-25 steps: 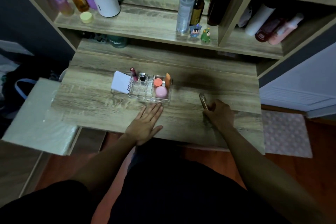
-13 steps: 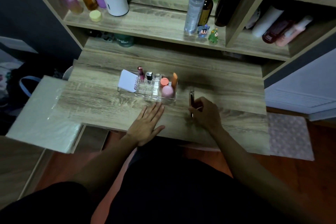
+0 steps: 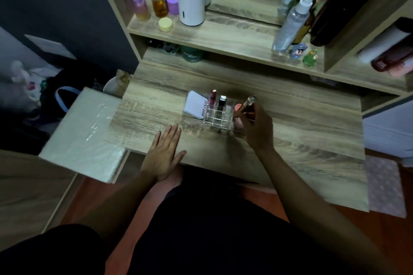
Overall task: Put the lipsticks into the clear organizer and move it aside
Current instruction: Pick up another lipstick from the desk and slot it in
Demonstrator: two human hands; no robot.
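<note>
Head view, with the clear organizer (image 3: 220, 114) on the wooden desk (image 3: 301, 131) as the landmark. To the left of it and nearer to the person, the left hand (image 3: 164, 152) lies flat on the desk with the fingers spread, holding nothing; it has not moved from this place. Inside the organizer, at its left end, a white compact (image 3: 194, 105) leans. Just to the right of that, in the back row of small cells, a pink lipstick (image 3: 212, 96) and a black lipstick (image 3: 222, 102) stand upright. The front cells look empty.

The change is on the right. A moment ago the right hand (image 3: 257, 128) was low on the desk, well to the right of the organizer, picking up a gold lipstick (image 3: 245, 106). Now this hand is above the right end of the organizer, its fingers closed around the tube, which is tilted with its top pointing away from the person. The hand hides the round items there, except a bit of orange.

In my judgement this lipstick is about to go into a free cell. After that, the organizer must be moved aside.
</note>
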